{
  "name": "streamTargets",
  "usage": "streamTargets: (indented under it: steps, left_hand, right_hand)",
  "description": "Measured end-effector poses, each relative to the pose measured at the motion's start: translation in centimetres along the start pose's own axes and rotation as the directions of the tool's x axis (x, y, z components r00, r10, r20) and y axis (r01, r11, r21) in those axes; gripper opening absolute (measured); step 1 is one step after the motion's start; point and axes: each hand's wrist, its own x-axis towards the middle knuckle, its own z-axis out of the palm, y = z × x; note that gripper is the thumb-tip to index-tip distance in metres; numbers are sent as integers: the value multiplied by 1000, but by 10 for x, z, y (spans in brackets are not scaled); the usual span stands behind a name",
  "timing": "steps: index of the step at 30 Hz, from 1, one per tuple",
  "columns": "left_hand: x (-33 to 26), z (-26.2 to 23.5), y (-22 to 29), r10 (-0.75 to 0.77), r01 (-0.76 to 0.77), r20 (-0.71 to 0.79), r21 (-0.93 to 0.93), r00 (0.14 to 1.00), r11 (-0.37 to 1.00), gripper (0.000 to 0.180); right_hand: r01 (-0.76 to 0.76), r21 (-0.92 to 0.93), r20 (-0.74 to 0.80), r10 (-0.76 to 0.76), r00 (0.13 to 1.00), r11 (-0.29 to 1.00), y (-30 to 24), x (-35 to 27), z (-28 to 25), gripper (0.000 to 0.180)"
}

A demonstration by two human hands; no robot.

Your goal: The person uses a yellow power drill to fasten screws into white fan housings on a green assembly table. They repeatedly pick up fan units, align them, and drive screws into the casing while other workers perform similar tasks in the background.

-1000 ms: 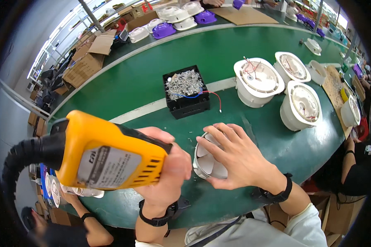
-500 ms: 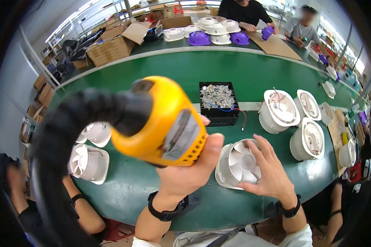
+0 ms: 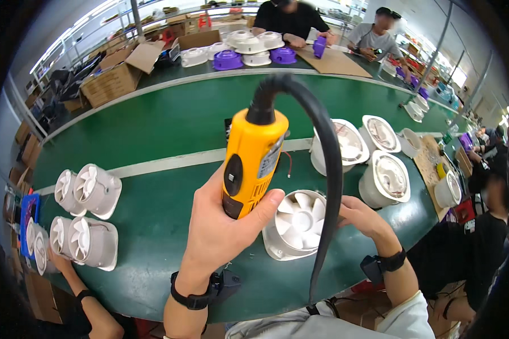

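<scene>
"So, from the head view, what has the left hand (image 3: 218, 223) got?"

"A yellow power tool (image 3: 253, 161). The grip is closed firmly round its lower body, thumb across toward the right, and the tool stands nearly upright. Its black cord (image 3: 332, 164) leaves the top, arches over and drops down on the right."

"And the right hand (image 3: 365, 217)?"

"Just beside the white fan housing (image 3: 302, 221), on its right side, fingers bent. The cord passes in front, so I can't tell whether that grip is closed on the rim or merely near it."

"Where's that housing, exactly?"

"On the green tabletop (image 3: 164, 220) in front of the wearer, between the two hands, blades facing up. The tool is above and to the left of it."

"What's around it?"

"A red wire (image 3: 290, 164) shows beyond, right of the tool. Three white shells (image 3: 385, 183) are clustered farther right. Over on the left, more fan units (image 3: 99, 195) sit in a group, with a co-worker's hand (image 3: 59, 263) by the nearest ones. Across the way, someone in black holds a purple part (image 3: 319, 47)."
</scene>
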Motion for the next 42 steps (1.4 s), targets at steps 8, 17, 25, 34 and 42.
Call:
streamTargets:
  steps: [8, 17, 25, 34, 42]
  left_hand:
    - [2, 8, -26, 413, -424, -178, -26, 893, 905, 25]
    - [3, 13, -37, 450, -485, -262, -84, 854, 871, 27]
    - [0, 4, -33, 452, -493, -278, -97, 848, 865, 31]
    - [-6, 0, -23, 415, -454, -281, -90, 866, 886, 37]
    - [-13, -13, -11, 488, -526, -292, -64, 823, 848, 30]
  right_hand:
    - [-46, -67, 44, 49, 998, 997, -8, 1, 5, 54]
    - [11, 78, 195, -27, 980, 997, 1, 24, 0, 39]
    - [197, -103, 52, -193, 980, 975, -3, 16, 15, 40]
    - [222, -695, -168, -455, 875, 684, -46, -14, 44, 27]
    - [207, -100, -133, -220, 966, 973, -66, 18, 17, 39]
